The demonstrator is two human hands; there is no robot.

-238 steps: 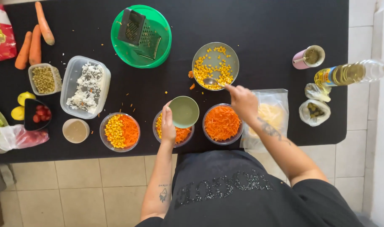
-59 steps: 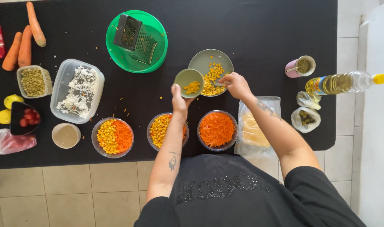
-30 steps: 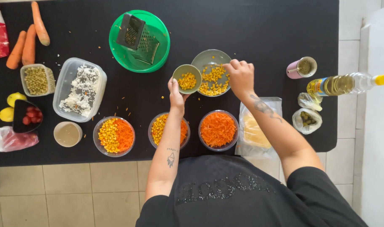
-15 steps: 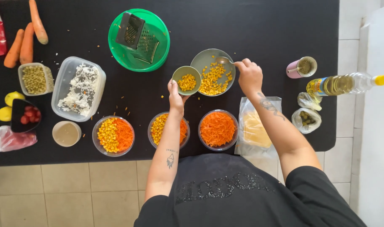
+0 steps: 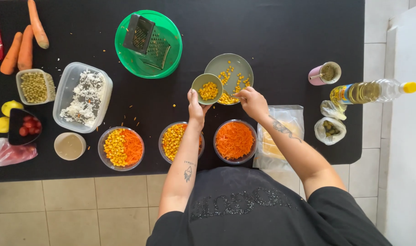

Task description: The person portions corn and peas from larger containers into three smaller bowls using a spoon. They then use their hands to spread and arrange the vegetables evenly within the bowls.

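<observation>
My left hand holds a small green bowl with corn in it, up against the rim of a larger grey-green bowl that has scattered corn kernels inside. My right hand rests over the near edge of that larger bowl, fingers closed on a thin utensil whose tip sits in the corn; the utensil is mostly hidden. Below my hands stand a clear bowl of corn and a clear bowl of grated carrot.
A green basin with a metal grater sits behind. To the left: a tub of rice, peas, carrots, a corn-and-carrot bowl. To the right: an oil bottle, a pink cup, plastic bags.
The small bowl went from over the front bowls to the larger bowl's rim and now holds corn. My right hand has drawn back to the larger bowl's near edge.
</observation>
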